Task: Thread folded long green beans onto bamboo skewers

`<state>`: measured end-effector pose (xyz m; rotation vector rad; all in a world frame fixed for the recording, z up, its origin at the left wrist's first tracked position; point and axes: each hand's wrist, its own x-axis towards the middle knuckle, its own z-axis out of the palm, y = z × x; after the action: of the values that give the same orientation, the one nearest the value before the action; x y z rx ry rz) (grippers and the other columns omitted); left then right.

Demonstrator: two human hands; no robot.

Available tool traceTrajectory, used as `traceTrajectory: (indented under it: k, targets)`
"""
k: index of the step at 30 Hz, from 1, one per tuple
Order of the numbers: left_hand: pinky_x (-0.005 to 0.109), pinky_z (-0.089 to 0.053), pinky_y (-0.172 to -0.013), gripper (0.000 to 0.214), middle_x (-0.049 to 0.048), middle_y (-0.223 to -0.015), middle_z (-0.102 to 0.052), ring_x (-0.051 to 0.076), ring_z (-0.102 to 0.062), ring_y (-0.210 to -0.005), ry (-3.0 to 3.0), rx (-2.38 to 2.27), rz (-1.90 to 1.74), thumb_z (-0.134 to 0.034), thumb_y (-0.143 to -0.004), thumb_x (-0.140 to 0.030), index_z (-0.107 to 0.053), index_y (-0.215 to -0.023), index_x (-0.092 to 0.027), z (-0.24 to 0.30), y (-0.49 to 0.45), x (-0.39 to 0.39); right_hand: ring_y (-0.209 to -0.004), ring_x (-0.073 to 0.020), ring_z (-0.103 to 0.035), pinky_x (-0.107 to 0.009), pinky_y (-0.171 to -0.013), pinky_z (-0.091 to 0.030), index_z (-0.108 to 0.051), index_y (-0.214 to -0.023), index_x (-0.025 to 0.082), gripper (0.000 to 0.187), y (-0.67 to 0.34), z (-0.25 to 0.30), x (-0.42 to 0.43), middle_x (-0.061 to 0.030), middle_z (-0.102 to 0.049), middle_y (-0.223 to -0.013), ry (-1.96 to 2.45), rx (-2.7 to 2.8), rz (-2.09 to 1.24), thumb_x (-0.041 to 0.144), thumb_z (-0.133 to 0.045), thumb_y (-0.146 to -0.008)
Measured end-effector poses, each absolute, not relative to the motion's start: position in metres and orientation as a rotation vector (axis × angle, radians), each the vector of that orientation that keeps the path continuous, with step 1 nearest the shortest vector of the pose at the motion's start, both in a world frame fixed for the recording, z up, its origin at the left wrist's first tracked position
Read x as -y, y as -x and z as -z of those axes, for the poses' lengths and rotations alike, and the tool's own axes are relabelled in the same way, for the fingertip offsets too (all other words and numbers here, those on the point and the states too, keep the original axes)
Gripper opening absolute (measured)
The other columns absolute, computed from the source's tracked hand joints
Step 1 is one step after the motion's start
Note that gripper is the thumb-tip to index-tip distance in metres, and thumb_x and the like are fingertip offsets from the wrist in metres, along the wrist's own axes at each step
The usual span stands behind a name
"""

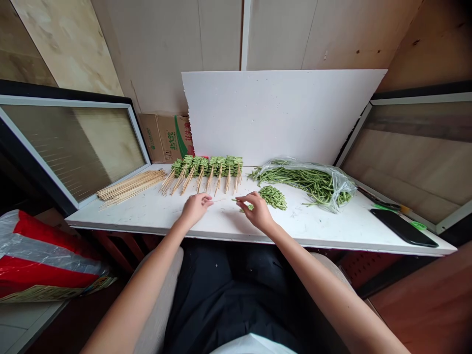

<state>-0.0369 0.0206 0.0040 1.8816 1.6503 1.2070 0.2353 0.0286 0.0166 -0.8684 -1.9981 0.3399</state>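
Observation:
My left hand (pixel 196 208) is closed in a pinch on a thin wooden skewer (pixel 220 199), whose tip points right. Facing it, my right hand (pixel 257 210) pinches a short piece of green bean (pixel 235 200) between thumb and fingers, a small gap from the skewer tip. A few more cut pieces lie under my right hand, partly hidden by it. Just beyond that hand is a heap of cut green bean pieces (pixel 273 196). Behind my hands stand rows of finished bean skewers (pixel 206 167), their bare stick ends pointing toward me.
Loose bamboo skewers (pixel 131 187) lie in a pile on the left of the white table (pixel 317 227). Long beans (pixel 306 179) spill from a clear plastic bag (pixel 342 183). Scissors (pixel 379 200) and a black phone (pixel 403 227) are at the right end. A cardboard box (pixel 165 137) stands behind.

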Motion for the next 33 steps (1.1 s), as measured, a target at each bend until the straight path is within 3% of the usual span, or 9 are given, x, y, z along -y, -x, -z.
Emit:
traceTrajectory:
  k: [4, 6, 9, 14, 22, 28, 33]
  targets:
    - [0.041, -0.051, -0.094, 0.012, 0.0158, -0.11, -0.077, 0.033, -0.07, -0.106, -2.137, -2.074, -0.871, -0.079, -0.084, -0.026, -0.078, -0.094, -0.019, -0.002, 0.079, -0.025, -0.098, -0.0316, -0.071, -0.046, -0.086, -0.056, -0.084, -0.1, 0.026, 0.027, -0.24, -0.019, -0.034, -0.0098, -0.081, -0.098, 0.938, 1.814, -0.558, 0.05, -0.073, -0.092]
    - [0.04, -0.05, -0.094, 0.006, 0.0153, -0.108, -0.077, 0.033, -0.069, -0.106, -2.181, -2.123, -0.74, -0.074, -0.087, -0.022, -0.078, -0.089, -0.019, 0.003, 0.086, -0.026, -0.094, -0.0312, -0.074, -0.044, -0.084, -0.057, -0.085, -0.095, 0.025, 0.03, -0.24, -0.018, -0.035, -0.0097, -0.082, -0.101, 0.933, 1.725, -0.728, 0.053, -0.078, -0.087]
    - [0.038, -0.049, -0.09, 0.016, 0.0141, -0.103, -0.076, 0.031, -0.069, -0.102, -2.236, -2.161, -0.656, -0.063, -0.093, -0.016, -0.077, -0.086, -0.019, 0.01, 0.085, -0.027, -0.092, -0.031, -0.075, -0.043, -0.08, -0.059, -0.085, -0.093, 0.023, 0.036, -0.241, -0.018, -0.037, -0.0104, -0.081, -0.106, 0.928, 1.602, -0.944, 0.056, -0.084, -0.079]
    - [0.037, -0.049, -0.09, 0.025, 0.0158, -0.106, -0.074, 0.031, -0.068, -0.106, -2.292, -2.254, -0.601, -0.052, -0.091, -0.004, -0.074, -0.093, -0.015, 0.013, 0.078, -0.026, -0.099, -0.0301, -0.075, -0.043, -0.089, -0.059, -0.085, -0.094, 0.021, 0.041, -0.244, -0.016, -0.044, -0.0101, -0.082, -0.1, 0.96, 1.507, -1.068, 0.056, -0.088, -0.074]
    - [0.033, -0.047, -0.08, 0.023, 0.0113, -0.102, -0.078, 0.028, -0.071, -0.094, -2.201, -2.167, -0.878, -0.051, -0.095, -0.007, -0.068, -0.105, -0.019, -0.007, 0.057, -0.019, -0.101, -0.0305, -0.076, -0.041, -0.082, -0.059, -0.083, -0.096, 0.02, 0.045, -0.249, -0.014, -0.049, -0.0118, -0.082, -0.098, 0.978, 1.376, -1.105, 0.058, -0.087, -0.073]
    - [0.032, -0.047, -0.075, 0.022, 0.0083, -0.094, -0.078, 0.026, -0.071, -0.091, -2.216, -2.03, -1.089, -0.052, -0.093, -0.009, -0.068, -0.101, -0.022, -0.023, 0.033, -0.009, -0.12, -0.0323, -0.072, -0.038, -0.087, -0.056, -0.08, -0.102, 0.022, 0.045, -0.256, -0.009, -0.056, -0.0142, -0.081, -0.114, 0.879, 1.211, -1.288, 0.057, -0.086, -0.075]
    - [0.031, -0.046, -0.072, 0.025, 0.0073, -0.092, -0.077, 0.025, -0.071, -0.089, -2.221, -1.877, -1.158, -0.049, -0.091, -0.007, -0.068, -0.097, -0.022, -0.029, 0.022, -0.002, -0.131, -0.0308, -0.067, -0.038, -0.093, -0.056, -0.077, -0.108, 0.026, 0.043, -0.258, -0.009, -0.059, -0.011, -0.076, -0.129, 0.797, 1.169, -1.412, 0.056, -0.083, -0.078]
